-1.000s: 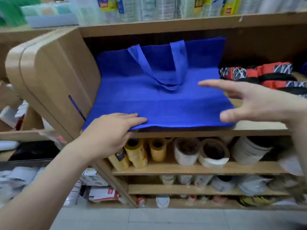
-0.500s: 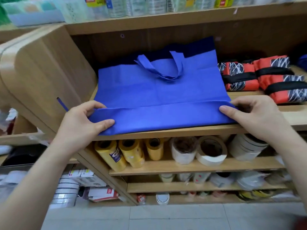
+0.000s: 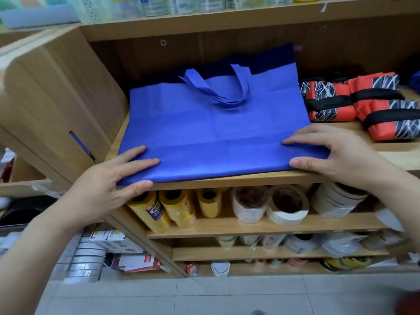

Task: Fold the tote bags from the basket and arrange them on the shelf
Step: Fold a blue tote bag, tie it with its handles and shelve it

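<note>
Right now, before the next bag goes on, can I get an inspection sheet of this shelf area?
Surface: wooden shelf, bare at its right front.
Job's things: blue tote bag lies flat on the shelf, handles on top toward the back, near edge along the shelf front.
Clutter: red and black folded bags on the same shelf, right of the tote.
Grippers: left hand presses the near left corner with straight fingers; right hand presses the near right corner.
Cables: nothing seen.
Surroundings: yellow rolls and tape rolls on the shelf below; tiled floor.
</note>
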A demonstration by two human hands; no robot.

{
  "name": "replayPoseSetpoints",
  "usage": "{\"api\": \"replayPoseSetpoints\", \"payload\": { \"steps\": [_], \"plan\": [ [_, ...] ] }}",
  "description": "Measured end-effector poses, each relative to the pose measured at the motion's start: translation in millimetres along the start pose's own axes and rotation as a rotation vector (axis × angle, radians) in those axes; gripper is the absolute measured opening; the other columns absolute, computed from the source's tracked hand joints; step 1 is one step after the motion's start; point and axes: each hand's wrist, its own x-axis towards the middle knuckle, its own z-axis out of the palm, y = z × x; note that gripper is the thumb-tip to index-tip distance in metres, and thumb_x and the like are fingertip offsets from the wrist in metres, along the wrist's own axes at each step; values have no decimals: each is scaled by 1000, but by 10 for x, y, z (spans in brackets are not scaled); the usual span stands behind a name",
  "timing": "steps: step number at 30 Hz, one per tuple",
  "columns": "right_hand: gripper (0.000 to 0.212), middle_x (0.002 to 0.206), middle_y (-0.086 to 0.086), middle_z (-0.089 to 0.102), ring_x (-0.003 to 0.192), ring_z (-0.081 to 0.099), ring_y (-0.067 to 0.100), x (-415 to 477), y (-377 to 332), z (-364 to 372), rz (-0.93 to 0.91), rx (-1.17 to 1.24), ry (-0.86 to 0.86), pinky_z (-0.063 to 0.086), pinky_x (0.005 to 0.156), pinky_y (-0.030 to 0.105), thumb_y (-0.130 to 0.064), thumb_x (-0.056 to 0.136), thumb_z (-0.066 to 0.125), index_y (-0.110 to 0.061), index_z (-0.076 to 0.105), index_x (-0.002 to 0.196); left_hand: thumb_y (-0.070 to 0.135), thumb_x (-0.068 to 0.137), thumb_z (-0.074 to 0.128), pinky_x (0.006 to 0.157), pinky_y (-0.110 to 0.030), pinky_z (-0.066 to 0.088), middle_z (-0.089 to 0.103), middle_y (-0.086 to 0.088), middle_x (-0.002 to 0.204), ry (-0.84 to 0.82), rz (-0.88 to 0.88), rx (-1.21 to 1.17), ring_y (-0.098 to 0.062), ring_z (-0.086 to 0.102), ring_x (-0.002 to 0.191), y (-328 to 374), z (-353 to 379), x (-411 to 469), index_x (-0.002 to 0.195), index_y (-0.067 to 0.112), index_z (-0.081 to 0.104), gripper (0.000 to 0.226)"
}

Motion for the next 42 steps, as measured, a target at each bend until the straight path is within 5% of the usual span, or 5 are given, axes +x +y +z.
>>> {"api": "replayPoseSetpoints", "payload": {
  "steps": [15, 20, 27, 37, 42],
  "plan": [
    [30, 81, -8, 54, 72, 56, 31, 60, -75, 76, -10, -22, 256, 49, 75, 45, -14, 86, 69, -24, 52, 108, 10, 95, 56, 99, -25, 36, 52, 14, 137, 200, 11, 11, -5, 45, 127, 84, 38, 36, 109, 48, 65, 41],
    [11, 88, 2, 64, 84, 60, 25, 105, -28, 153, -1, -84, 267, 51, 80, 49, -11, 86, 69, -18, 72, 94, 65, 80, 64, 101, -26, 36, 41, 32, 140, 6, -3, 28, 5, 38, 131, 56, -60, -62, 119, 61, 52, 41],
    [62, 111, -14, 50, 104, 50, 7, 31, 13, 10, 65, -148, 2, 40, 92, 31, -79, 69, 57, -38, 69, 114, -3, 85, 68, 99, -23, 44, 59, 19, 128, 146, 57, 167, -11, 55, 121, -60, -44, -178, 123, 30, 66, 50],
    [51, 119, -23, 66, 119, 54, -5, -209, 180, -194, 47, 302, -51, 38, 100, 12, -80, 59, 68, -40, 78, 88, 75, 47, 74, 65, -10, 48, 70, 18, 64, 412, -226, -751, 9, 62, 60, 184, -105, -269, 77, 47, 75, 41],
    [7, 73, 0, 72, 66, 63, 5, -150, -18, -240, 164, 550, 1, 47, 60, 10, -22, 77, 73, -21, 77, 72, 71, 65, 71, 86, -33, 48, 75, 9, 89, 542, -321, -897, -10, 66, 90, 286, -68, -133, 88, 34, 76, 45]
  ]
}}
